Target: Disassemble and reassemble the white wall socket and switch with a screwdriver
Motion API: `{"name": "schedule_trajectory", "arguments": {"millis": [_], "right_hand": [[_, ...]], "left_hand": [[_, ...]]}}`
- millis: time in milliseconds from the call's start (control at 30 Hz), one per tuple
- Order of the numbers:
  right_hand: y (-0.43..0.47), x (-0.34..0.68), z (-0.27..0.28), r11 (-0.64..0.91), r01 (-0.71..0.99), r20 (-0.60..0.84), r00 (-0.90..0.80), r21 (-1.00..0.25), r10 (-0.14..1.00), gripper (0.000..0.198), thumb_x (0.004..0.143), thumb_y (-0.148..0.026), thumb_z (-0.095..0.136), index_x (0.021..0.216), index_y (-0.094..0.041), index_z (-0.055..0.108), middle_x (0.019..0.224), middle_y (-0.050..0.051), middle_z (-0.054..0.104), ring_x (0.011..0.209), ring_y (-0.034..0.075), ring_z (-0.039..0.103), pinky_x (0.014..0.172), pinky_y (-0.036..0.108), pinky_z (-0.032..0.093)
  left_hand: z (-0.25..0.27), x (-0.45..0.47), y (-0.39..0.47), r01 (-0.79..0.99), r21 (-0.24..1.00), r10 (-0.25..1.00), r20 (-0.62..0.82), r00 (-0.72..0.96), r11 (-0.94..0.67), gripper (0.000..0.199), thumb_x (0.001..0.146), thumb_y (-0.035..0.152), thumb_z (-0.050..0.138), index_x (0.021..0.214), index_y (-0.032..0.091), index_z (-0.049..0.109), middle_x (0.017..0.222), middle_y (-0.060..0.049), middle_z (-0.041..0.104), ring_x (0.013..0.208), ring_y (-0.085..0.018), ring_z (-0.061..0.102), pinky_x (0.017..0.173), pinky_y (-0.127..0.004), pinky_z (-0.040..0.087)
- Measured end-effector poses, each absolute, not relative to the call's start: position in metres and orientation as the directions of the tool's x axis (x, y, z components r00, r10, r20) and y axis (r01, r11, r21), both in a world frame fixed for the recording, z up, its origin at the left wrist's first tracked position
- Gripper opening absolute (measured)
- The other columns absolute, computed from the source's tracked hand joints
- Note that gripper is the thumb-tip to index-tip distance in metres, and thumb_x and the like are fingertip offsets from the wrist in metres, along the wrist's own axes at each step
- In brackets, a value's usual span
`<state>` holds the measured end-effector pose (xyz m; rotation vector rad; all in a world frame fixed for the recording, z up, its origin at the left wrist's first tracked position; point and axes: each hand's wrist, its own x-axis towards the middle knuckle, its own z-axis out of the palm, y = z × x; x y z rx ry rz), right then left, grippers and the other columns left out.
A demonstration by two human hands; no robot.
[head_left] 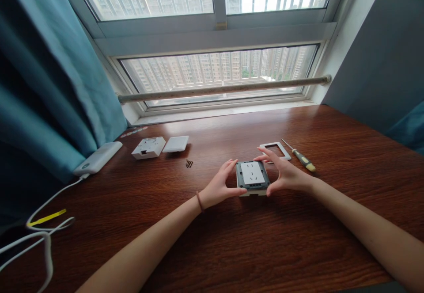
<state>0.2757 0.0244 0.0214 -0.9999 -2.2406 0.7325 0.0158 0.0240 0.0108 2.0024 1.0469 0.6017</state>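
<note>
A wall socket point(252, 173) with a white face and dark grey frame sits on a white mounting box point(253, 193) on the table. My left hand point(220, 187) grips its left side, thumb at the near corner and fingers at the far corner. On the opposite side, my right hand point(285, 173) curves around the socket, its thumb by the near right corner and its fingers near the far edge. Just behind that hand lies a white cover frame point(283, 150), partly hidden by the fingers. A screwdriver point(303, 160) with a grey and yellow handle rests to its right.
Several small screws point(188, 163) lie left of the socket. Farther back are another white box point(149, 147) and a white plate point(176, 143). A white power strip point(98, 157) with its cable, a yellow strip point(48, 217) and a blue curtain point(79, 76) are at left.
</note>
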Motion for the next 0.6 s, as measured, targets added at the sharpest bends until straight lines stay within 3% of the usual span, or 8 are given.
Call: {"name": "schedule_trajectory", "arguments": {"millis": [200,600], "right_hand": [[0.026,0.281,0.025,0.628,0.526,0.281,-0.594,-0.573,0.754,0.118,0.047,-0.047,0.081,0.142,-0.025,0.014,0.121,0.012,0.057,0.113,0.027,0.052,0.097,0.042,0.036],[0.023,0.284,0.031,0.647,0.534,0.259,-0.626,-0.544,0.735,0.111,0.054,-0.047,0.078,0.142,-0.025,0.015,0.126,0.013,0.055,0.115,0.027,0.052,0.094,0.039,0.039]], "left_hand": [[0.010,0.016,0.025,0.438,0.803,0.803,0.082,0.591,-0.404,0.092,0.064,0.043,0.072,0.139,0.017,0.026,0.144,-0.014,0.026,0.134,-0.029,0.024,0.112,-0.044,0.020],[0.009,0.016,0.026,0.384,0.811,0.787,0.144,0.600,-0.441,0.090,0.062,0.040,0.075,0.137,0.021,0.029,0.140,-0.014,0.033,0.130,-0.029,0.031,0.109,-0.048,0.024]]}}
